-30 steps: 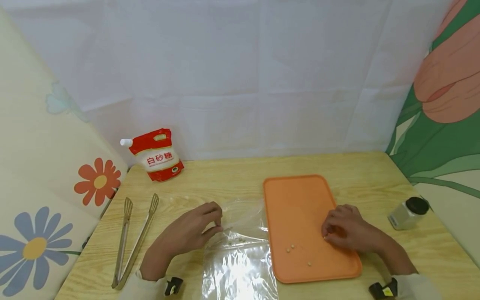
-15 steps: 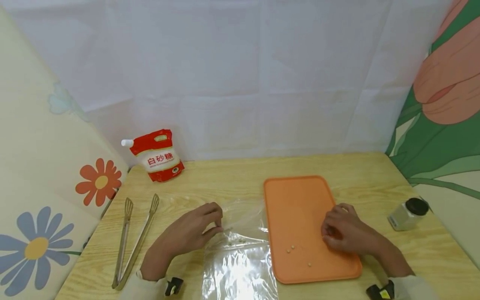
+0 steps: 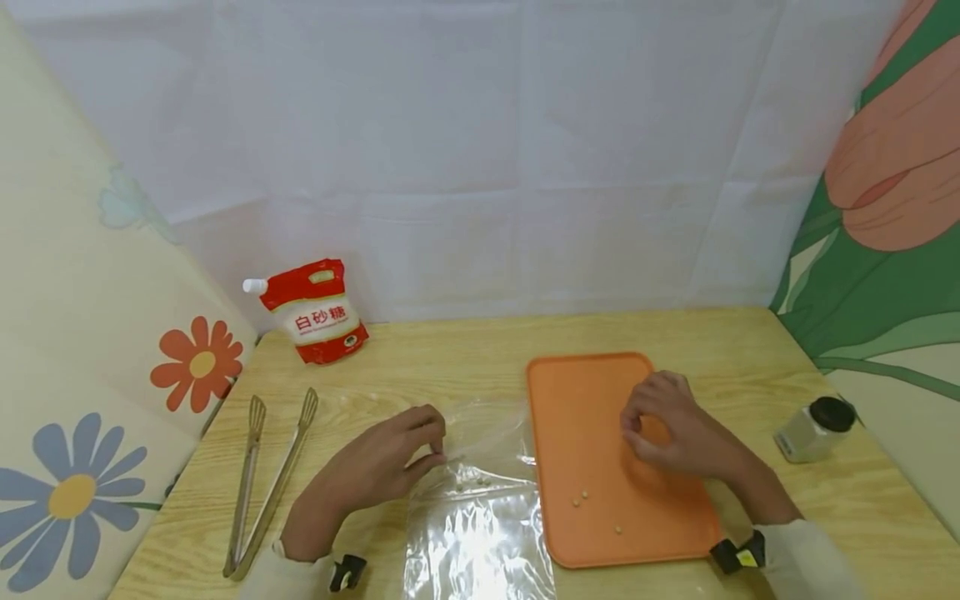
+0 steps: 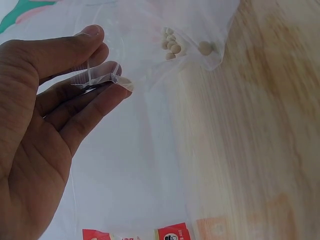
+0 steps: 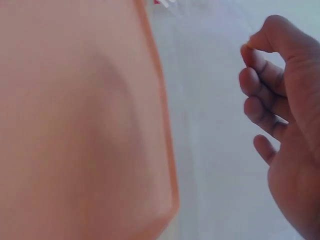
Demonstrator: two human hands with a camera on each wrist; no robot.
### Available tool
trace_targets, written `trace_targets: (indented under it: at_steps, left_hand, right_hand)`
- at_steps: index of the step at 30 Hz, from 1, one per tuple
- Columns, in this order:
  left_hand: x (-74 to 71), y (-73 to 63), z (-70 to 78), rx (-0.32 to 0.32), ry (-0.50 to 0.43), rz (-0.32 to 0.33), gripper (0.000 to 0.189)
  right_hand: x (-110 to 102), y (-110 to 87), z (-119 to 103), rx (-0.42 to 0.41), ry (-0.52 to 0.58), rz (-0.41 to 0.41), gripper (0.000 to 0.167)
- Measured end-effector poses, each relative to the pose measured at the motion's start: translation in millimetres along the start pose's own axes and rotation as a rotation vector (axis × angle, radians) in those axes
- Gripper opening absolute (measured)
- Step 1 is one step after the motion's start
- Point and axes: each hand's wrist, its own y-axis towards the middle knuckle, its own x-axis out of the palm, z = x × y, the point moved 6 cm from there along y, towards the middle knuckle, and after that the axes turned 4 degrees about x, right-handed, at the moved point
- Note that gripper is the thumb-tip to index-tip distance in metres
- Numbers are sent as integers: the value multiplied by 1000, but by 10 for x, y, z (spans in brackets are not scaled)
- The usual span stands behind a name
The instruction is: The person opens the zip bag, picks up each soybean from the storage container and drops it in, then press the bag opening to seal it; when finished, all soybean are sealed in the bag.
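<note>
Transparent bag [image 3: 480, 542] looks glossy; left grip [image 3: 381, 457] holds it, right grip [image 3: 677, 427] a pale bead [image 5: 248, 45].

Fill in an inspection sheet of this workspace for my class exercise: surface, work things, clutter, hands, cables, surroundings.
Surface: wood-grain table.
Work things: clear bag with pale balls inside; tray beside it, three balls on it.
Clutter: tongs and pouch on the left, jar on the right.
Hands: left hand holds the bag's mouth; right hand, over the tray, pinches something small, probably a ball.
Cables: nothing seen.
Surroundings: white cloth behind, flower panels at both sides.
</note>
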Motion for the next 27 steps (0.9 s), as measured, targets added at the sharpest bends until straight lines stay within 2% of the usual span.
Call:
trace_targets:
  at_steps: [7,11,15,19,27]
  left_hand:
    - [6,-4,-7,-6,-1,-2,17]
    - [1,-2,-6,2,-2,-2,17]
    - [-8,1,-5,8,-2,1,16]
    - [-3,4,-10,1,3,-5,14]
    - [1,16,-5,-7,14,-9,14]
  right_hand:
    - [-24,370,-130,-32,13,124,21]
    - [72,587,-235,-50,55,194,16]
    - [275,779,-333,-57,93,184,13]
    - [451,891,-412,-72,106,159,12]
    - [586,1028,-466,-66,75,151,7]
